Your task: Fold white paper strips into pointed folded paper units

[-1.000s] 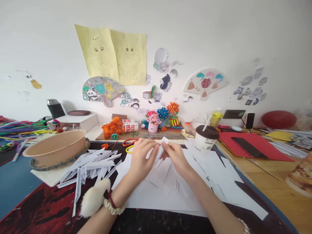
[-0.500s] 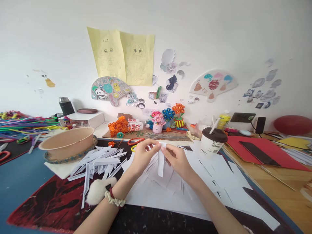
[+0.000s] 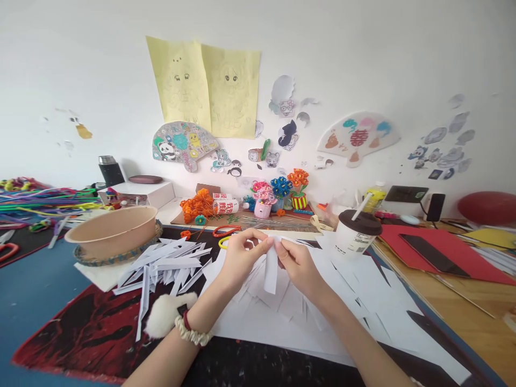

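Between my two hands hangs a white paper strip (image 3: 271,271), held upright by its top end. My left hand (image 3: 244,255) pinches the top edge from the left with thumb and forefinger. From the right, the thumb and bent fingers of my right hand (image 3: 296,263) grip the same end. Below the strip lie loose white paper pieces (image 3: 258,301) on larger white sheets (image 3: 242,328). A heap of folded paper strips (image 3: 169,263) sits left of my left hand, with a fluffy white thing (image 3: 163,316) by my left wrist.
A beige basin (image 3: 110,236) stands on the left. On the right are a lidded cup with a straw (image 3: 357,236) and a phone (image 3: 431,253) on red paper (image 3: 391,242). Scissors with red handles (image 3: 226,231) lie behind my left hand. Pipe-cleaner flowers (image 3: 264,196) stand near the wall.
My right hand's fingers have curled in closer around the top of the strip. The strip now hangs slightly more tilted, and the whole view has shifted a little.
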Tool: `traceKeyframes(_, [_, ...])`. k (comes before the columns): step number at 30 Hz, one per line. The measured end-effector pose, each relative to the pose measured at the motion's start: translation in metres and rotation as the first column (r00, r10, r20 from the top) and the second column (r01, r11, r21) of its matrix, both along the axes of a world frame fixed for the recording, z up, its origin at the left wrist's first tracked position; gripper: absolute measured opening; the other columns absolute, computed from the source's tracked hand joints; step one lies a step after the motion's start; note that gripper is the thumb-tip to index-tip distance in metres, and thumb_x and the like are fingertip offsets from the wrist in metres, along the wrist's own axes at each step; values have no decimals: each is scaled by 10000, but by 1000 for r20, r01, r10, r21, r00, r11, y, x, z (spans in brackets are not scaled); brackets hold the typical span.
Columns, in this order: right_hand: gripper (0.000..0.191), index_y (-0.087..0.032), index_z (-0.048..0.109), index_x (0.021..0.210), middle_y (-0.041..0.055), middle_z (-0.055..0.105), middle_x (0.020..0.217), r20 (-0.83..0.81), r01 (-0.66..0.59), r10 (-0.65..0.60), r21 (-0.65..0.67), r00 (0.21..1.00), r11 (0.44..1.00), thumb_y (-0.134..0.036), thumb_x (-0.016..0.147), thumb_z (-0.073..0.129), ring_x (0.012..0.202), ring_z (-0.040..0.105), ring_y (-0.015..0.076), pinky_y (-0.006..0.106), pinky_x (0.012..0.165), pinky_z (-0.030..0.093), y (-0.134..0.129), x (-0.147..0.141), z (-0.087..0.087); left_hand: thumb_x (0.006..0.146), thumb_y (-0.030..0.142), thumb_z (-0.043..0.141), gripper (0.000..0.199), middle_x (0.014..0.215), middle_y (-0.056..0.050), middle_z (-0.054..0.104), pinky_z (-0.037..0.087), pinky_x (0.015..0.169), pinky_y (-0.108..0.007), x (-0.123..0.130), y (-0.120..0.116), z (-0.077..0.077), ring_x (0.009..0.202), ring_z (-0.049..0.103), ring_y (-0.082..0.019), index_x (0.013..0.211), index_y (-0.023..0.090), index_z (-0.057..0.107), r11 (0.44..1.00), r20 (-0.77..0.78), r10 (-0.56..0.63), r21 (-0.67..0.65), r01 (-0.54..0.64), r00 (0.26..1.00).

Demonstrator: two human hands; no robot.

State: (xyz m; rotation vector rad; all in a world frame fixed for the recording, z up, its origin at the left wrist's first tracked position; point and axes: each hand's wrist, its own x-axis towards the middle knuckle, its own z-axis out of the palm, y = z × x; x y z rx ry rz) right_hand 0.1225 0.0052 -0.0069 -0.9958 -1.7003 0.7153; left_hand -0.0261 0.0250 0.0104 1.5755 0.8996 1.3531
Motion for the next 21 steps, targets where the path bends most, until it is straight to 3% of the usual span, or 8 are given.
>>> traceKeyframes(8, [491,-214,389,605,-18,422,558,0,-55,55,-5,998,998,-563,949,360,530,388,135,277,510,296,-1,3,-1,722,342,739,222,715,-30,628,430,609,-263,1,-5,5,658,527,-142,654,155,641,999,39,-44,-23,45,998])
traceKeyframes(21, [451,-211,364,610,-27,382,575,-54,-102,98,-85,994,991,-475,975,371,547,357,130,280,524,280,-6,1,4,760,352,701,231,681,-21,600,419,595,-261,4,-10,4,633,518,-140,671,154,623,998,50,-11,-54,14,999])
